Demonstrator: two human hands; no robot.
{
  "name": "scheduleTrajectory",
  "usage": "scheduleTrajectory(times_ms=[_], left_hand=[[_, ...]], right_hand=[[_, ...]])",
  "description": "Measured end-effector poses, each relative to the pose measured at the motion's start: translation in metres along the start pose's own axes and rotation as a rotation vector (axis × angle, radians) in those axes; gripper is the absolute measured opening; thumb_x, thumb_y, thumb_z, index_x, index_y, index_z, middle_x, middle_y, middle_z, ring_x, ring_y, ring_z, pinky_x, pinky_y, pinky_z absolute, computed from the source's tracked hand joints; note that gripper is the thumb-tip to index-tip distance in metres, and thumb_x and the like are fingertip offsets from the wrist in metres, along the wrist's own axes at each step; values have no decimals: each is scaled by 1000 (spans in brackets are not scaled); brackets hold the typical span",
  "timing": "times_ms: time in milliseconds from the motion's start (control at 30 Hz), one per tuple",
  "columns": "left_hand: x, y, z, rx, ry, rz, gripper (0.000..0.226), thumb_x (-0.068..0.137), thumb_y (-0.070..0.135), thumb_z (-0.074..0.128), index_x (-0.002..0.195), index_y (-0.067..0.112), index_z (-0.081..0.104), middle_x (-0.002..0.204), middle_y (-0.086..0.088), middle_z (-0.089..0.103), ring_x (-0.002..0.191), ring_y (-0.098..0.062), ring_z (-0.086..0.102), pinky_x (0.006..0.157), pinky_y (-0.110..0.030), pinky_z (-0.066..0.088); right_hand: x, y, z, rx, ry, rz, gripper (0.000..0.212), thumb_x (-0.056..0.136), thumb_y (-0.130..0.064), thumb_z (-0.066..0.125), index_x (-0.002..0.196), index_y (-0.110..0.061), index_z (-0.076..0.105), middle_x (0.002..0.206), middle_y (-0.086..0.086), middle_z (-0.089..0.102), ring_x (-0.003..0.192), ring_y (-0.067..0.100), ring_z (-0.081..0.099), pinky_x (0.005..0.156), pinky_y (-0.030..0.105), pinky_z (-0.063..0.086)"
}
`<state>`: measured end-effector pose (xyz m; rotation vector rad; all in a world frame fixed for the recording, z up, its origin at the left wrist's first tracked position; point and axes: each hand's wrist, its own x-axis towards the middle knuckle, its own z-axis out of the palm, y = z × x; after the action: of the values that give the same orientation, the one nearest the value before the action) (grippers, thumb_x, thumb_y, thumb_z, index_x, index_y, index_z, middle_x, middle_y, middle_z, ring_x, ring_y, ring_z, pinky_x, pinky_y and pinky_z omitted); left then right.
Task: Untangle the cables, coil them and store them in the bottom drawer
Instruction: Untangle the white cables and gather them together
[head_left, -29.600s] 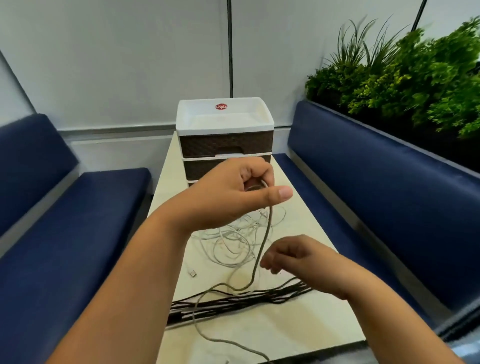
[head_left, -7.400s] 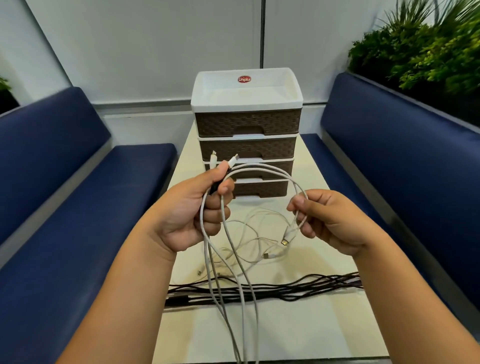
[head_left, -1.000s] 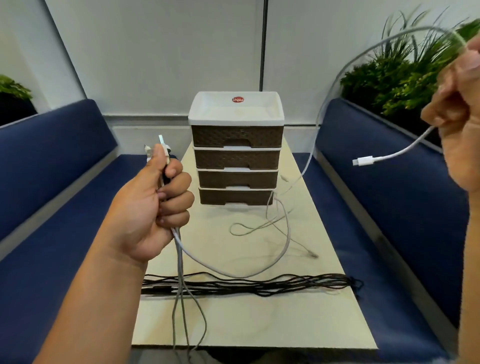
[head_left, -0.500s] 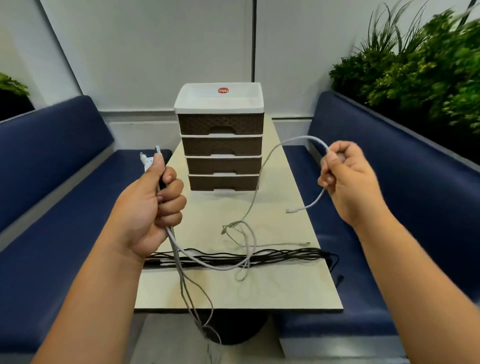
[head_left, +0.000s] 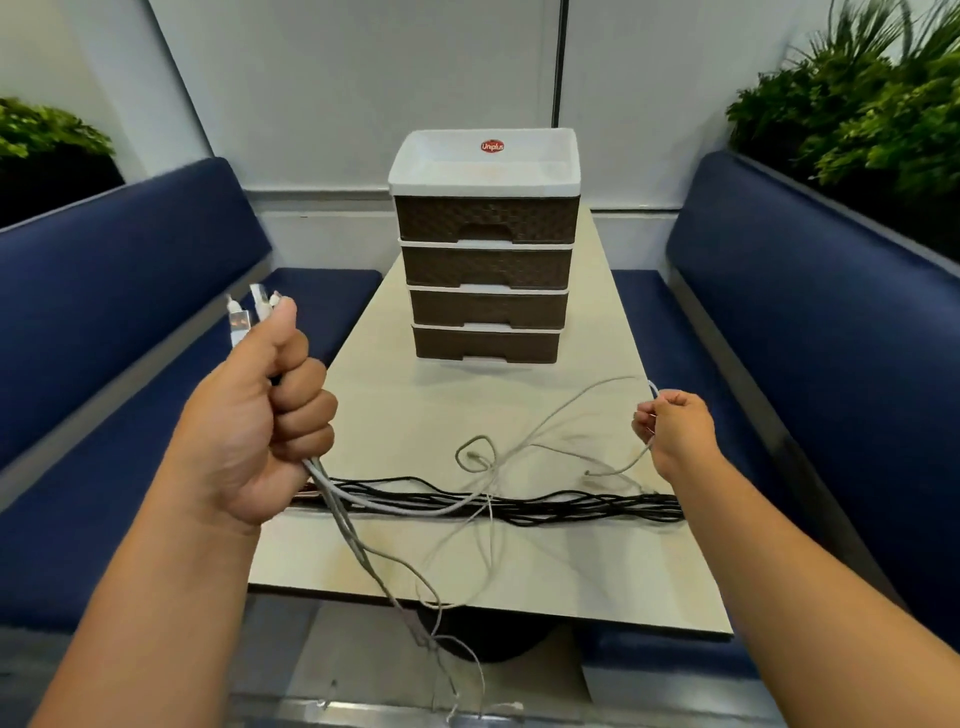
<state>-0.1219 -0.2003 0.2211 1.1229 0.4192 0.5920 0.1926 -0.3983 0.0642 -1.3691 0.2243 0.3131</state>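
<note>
Right hand (head_left: 672, 431) lower, fingers pinching blurred white cable (head_left: 571, 410); left hand (head_left: 260, 421) gripping plug ends (head_left: 249, 317).

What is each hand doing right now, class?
Left hand: closed in a fist around a bundle of white cables, plugs sticking up.
Right hand: pinching one white cable.

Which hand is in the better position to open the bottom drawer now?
Probably the right hand: it only pinches one thin white cable and is nearer the bottom drawer. The left hand grips a full bundle of cable ends.
</note>
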Motion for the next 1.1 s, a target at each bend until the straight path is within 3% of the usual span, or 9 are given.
scheduleTrajectory(times_ms=[133, 267, 333, 400, 500, 600, 833, 967, 1100], left_hand=[[3, 9, -14, 0, 45, 49, 50, 98, 48, 40, 59, 25, 19, 43, 12, 17, 44, -9, 2, 32, -17, 9], [4, 11, -20, 5, 70, 50, 50, 98, 49, 40, 63, 25, 14, 48, 10, 10, 45, -10, 1, 33, -17, 9], [6, 12, -22, 13, 76, 49, 50, 98, 49, 41, 65, 25, 12, 45, 12, 15, 45, -10, 2, 33, -18, 8], [9, 13, -24, 8, 79, 50, 50, 98, 49, 41, 66, 25, 12, 44, 12, 18, 45, -10, 2, 34, -18, 8], [14, 15, -25, -1, 77, 50, 50, 98, 49, 41, 62, 25, 15, 44, 12, 18, 45, -10, 2, 34, -18, 8], [18, 15, -24, 2, 70, 46, 51, 98, 48, 41, 59, 25, 18, 44, 12, 18, 45, -10, 2, 34, -18, 7], [25, 14, -30, -6, 57, 22, 50, 98, 48, 41, 60, 25, 17, 44, 12, 18, 45, -10, 2, 34, -16, 8], [29, 11, -34, -8, 82, -2, 49, 97, 47, 43, 57, 26, 22, 45, 12, 18, 45, -10, 2, 34, -16, 8], [35, 5, -30, 86, 99, -38, 42, 91, 48, 50, 60, 24, 36, 49, 10, 18, 38, -4, 12, 34, -14, 11]], right_hand=[[9, 22, 0, -346, -65, 0, 33, 98, 1, 32, 124, -14, 45, 114, 7, 62, 97, 21, 58, 92, 36, 48], [12, 35, 9, -1064, -43, -213, 43, 98, -12, 45, 140, -21, 45, 142, 9, 45, 117, 31, 48, 93, 45, 47], [1, 40, 21, -1323, 7, -393, 39, 97, -22, 52, 136, -21, 51, 142, 9, 45, 124, 33, 43, 98, 47, 44], [-15, 48, 39, -1359, -74, -541, 27, 96, -28, 53, 119, -20, 64, 125, 10, 57, 115, 33, 50, 92, 43, 46], [-48, 74, 67, -1368, -397, -499, 30, 94, -43, 53, 98, -20, 72, 106, 10, 66, 109, 34, 54, 85, 37, 47], [-74, 98, 89, -1374, -502, -427, 43, 91, -58, 51, 101, -23, 73, 109, 5, 67, 112, 30, 51, 87, 36, 45], [-77, 102, 95, -1041, -520, -273, 15, 93, -29, 60, 85, -19, 66, 87, 1, 68, 94, 24, 62, 75, 28, 44], [-85, 62, 88, -344, -436, -71, 17, 100, -10, 45, 86, -13, 54, 77, 3, 68, 77, 22, 62, 69, 28, 45], [-116, 14, 74, 218, -623, -45, 17, 104, -16, 39, 89, -14, 46, 65, 2, 47, 61, 18, 50, 71, 30, 44]])
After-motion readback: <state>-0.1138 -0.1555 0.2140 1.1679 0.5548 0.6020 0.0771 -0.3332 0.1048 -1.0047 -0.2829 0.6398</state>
